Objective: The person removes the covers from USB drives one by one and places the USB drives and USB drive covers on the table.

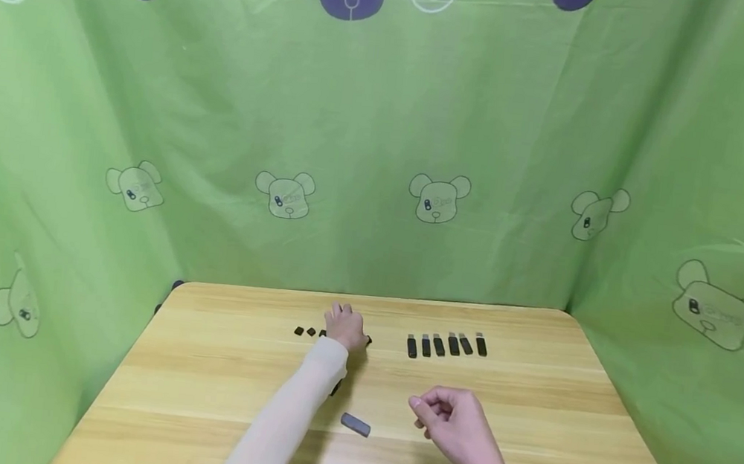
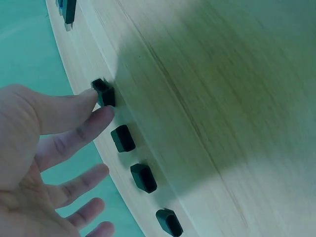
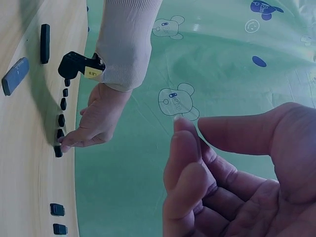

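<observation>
My left hand (image 1: 346,326) reaches to the far part of the table, over a row of small black caps (image 1: 298,331). In the left wrist view its thumb and index finger pinch a black USB stick cap (image 2: 106,96) at the end of that row, while the other fingers spread loosely. My right hand (image 1: 454,423) hovers over the table's right half, fingers loosely curled, thumb tip near the index finger, nothing between them. A grey USB stick (image 1: 356,425) lies between the hands. A black stick (image 1: 335,387) shows partly from behind the left sleeve.
Several black USB sticks (image 1: 439,345) with bare metal plugs stand in a row at the far right of the wooden table (image 1: 231,368). Green printed curtains (image 1: 370,112) enclose the table's back and sides. A black wrist device (image 3: 74,64) sits on the left arm.
</observation>
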Tool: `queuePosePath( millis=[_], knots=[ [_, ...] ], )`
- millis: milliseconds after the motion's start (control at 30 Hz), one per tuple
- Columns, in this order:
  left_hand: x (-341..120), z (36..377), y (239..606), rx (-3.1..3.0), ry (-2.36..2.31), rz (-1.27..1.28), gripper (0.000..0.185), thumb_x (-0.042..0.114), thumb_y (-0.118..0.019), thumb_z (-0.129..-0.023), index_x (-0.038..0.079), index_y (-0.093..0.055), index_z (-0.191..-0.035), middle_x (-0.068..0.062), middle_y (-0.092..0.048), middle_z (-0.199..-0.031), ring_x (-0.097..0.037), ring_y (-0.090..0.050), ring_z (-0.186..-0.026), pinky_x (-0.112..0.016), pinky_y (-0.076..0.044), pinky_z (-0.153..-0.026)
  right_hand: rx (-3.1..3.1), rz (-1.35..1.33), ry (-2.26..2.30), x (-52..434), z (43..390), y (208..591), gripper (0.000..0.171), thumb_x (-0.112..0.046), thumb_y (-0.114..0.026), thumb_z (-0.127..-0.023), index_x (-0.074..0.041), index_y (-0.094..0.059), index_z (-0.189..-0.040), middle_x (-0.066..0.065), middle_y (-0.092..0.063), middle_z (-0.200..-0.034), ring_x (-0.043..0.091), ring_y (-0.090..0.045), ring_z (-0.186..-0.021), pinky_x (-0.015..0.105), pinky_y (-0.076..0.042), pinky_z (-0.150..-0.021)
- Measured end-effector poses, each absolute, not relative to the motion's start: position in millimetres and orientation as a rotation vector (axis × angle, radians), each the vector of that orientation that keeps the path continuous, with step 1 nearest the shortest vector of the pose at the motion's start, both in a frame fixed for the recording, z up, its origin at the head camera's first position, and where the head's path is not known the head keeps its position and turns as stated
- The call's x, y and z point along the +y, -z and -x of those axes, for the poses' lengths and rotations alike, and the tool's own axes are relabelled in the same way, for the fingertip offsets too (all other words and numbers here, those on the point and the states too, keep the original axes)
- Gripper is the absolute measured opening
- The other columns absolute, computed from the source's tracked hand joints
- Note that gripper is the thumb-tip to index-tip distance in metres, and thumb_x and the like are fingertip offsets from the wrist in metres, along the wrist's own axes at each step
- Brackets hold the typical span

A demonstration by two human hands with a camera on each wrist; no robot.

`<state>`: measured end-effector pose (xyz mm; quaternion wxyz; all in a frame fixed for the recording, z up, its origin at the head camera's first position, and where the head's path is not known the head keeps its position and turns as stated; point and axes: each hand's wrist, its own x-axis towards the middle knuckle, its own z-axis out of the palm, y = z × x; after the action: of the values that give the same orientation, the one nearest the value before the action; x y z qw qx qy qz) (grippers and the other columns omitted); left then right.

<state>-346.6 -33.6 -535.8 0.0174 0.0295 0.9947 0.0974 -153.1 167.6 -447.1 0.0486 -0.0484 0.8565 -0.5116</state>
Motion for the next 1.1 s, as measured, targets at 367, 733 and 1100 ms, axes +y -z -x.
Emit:
queuePosePath(
  millis=[367, 733, 1100],
  knots=[
    [-28.0, 346.7, 537.7, 3.192, -0.306, -0.157, 0.022, 0.033, -0.086, -0.080, 0.017, -0.074, -0.071, -0.006, -0.067, -0.112, -0.027, -0.046, -0.107, -0.040, -0.036, -0.086, 2.608, 0.164, 1.558, 170.3, 150.9, 448.3, 0.014, -0.020, -0.073, -0.092, -0.007, -0.072, -0.085, 0.007, -0.071, -0.071, 0.014, -0.063, -0.058, 0.024, -0.053, -0.053],
    [-27.4, 347.1, 542.2, 3.172, -0.293, -0.205, 0.004, 0.021, -0.085, -0.081, 0.020, -0.081, -0.080, -0.005, -0.068, -0.115, -0.027, -0.046, -0.111, -0.041, -0.035, -0.085, 2.613, 0.168, 1.562, 170.2, 150.3, 449.5, 0.015, -0.020, -0.073, -0.092, -0.007, -0.072, -0.084, 0.008, -0.071, -0.071, 0.015, -0.063, -0.057, 0.024, -0.052, -0.052],
    [-36.0, 347.3, 547.3, 3.186, -0.407, -0.235, 0.017, 0.024, -0.080, -0.088, 0.020, -0.080, -0.105, -0.009, -0.066, -0.123, -0.030, -0.047, -0.113, -0.043, -0.037, -0.086, 2.622, 0.119, 1.547, 170.6, 151.9, 448.8, 0.015, -0.021, -0.073, -0.092, -0.008, -0.072, -0.085, 0.005, -0.070, -0.071, 0.015, -0.063, -0.059, 0.023, -0.052, -0.053]
  ],
)
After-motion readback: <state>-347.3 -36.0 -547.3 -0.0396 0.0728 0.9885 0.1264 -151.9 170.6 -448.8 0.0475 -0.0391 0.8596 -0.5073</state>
